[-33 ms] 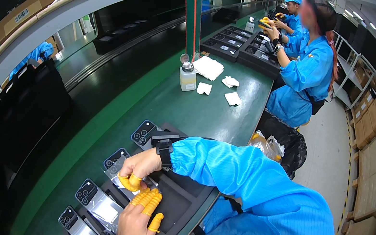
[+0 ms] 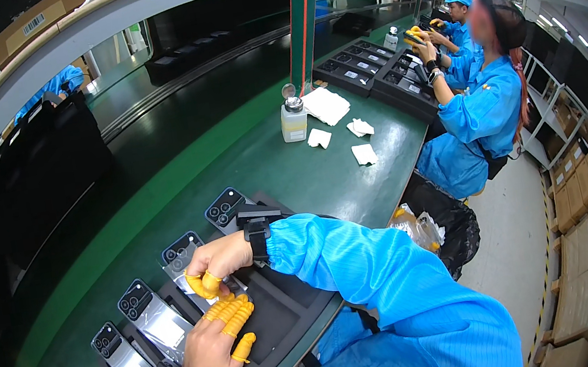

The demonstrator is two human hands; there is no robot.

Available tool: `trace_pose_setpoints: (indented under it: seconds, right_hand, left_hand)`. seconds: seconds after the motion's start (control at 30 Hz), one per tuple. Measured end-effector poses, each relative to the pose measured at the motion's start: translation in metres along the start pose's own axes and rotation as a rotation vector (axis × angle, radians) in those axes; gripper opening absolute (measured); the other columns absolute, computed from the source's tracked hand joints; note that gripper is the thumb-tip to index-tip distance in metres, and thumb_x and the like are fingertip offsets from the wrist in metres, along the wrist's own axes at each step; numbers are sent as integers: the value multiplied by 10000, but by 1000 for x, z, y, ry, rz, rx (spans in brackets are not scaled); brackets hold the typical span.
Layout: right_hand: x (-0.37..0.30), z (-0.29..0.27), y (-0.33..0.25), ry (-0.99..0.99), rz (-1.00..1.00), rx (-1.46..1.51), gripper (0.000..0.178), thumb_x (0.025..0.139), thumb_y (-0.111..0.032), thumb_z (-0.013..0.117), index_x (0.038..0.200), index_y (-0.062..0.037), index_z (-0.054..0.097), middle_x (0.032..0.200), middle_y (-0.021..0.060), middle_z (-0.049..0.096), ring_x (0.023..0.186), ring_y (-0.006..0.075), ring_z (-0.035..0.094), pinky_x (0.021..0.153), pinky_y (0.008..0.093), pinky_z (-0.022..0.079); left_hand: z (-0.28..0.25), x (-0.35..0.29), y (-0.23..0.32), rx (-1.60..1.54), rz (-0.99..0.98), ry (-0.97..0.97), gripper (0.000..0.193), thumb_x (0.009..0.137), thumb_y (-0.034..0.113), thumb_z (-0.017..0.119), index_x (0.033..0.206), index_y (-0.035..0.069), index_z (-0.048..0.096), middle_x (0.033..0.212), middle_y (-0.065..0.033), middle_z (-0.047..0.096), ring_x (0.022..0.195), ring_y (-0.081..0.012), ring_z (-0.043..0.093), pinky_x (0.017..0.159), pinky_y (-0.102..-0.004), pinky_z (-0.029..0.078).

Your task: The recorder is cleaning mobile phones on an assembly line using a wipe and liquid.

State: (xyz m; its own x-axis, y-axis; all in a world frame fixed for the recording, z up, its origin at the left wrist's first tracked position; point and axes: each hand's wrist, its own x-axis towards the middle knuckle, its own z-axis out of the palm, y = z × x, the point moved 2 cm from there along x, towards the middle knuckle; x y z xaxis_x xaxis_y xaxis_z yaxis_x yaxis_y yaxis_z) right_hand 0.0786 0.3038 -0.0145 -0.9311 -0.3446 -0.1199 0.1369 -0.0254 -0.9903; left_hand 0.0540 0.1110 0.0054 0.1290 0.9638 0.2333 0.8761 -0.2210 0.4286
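Several silver-grey smartphones lie camera side up in a black foam tray (image 2: 273, 322). The leftmost phone (image 2: 124, 359) and the one beside it (image 2: 152, 315) reflect light. My right hand (image 2: 220, 261), in yellow finger cots, is over the third phone (image 2: 181, 252), its thumb and fingers pinched together. Whatever they hold is hidden, though something clear and film-like shows by that phone. My left hand (image 2: 212, 347), also in yellow finger cots, rests at the phone's near end with fingers stretched out just below my right fingertips. A fourth phone (image 2: 223, 209) lies beyond my right wrist.
A pump bottle (image 2: 294, 120), a stack of white wipes (image 2: 328, 105) and loose wipes (image 2: 364, 155) are on the green table. A black-lined bin (image 2: 457, 235) stands off its right edge. Co-workers in blue (image 2: 487, 105) sit farther along by black trays (image 2: 342, 74).
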Motion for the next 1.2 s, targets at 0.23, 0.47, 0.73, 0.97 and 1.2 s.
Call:
trace_pose_setpoints:
  seconds: [0.23,0.47,0.73,0.97,1.2]
  right_hand:
    - [1,0,1,-4,-3,23,124,786,-65,633,863,29,658,743,103,643,660,186,654,575,291,538]
    - [1,-1,2,-10,3,28,129,787,-69,640,867,31,661,746,104,645,660,185,654,576,287,536]
    - [2,-1,1,-16,4,13,132,790,-71,643,877,27,664,761,106,648,672,188,655,586,290,536]
    - [2,-2,2,-16,-1,2,137,795,-74,642,885,28,662,768,103,649,682,187,656,584,292,536]
    - [2,-2,2,-19,-8,1,132,797,-71,642,881,29,664,769,104,650,689,189,659,587,293,541]
  left_hand:
    - [-1,0,0,2,3,1,461,824,225,700,1251,63,636,1226,-146,652,1133,-344,616,981,-424,482]
    - [0,0,0,9,17,15,458,830,243,704,1250,70,641,1208,-143,660,1102,-341,628,957,-420,494]
    - [1,-1,-1,36,-5,20,436,840,284,707,1224,80,665,1191,-128,669,1116,-320,631,959,-412,504]
    - [3,-1,-3,28,0,20,440,841,291,707,1226,84,664,1185,-125,671,1114,-321,631,954,-413,507]
    - [2,0,-1,29,1,28,431,847,290,702,1223,83,664,1189,-125,670,1122,-321,628,960,-415,504]
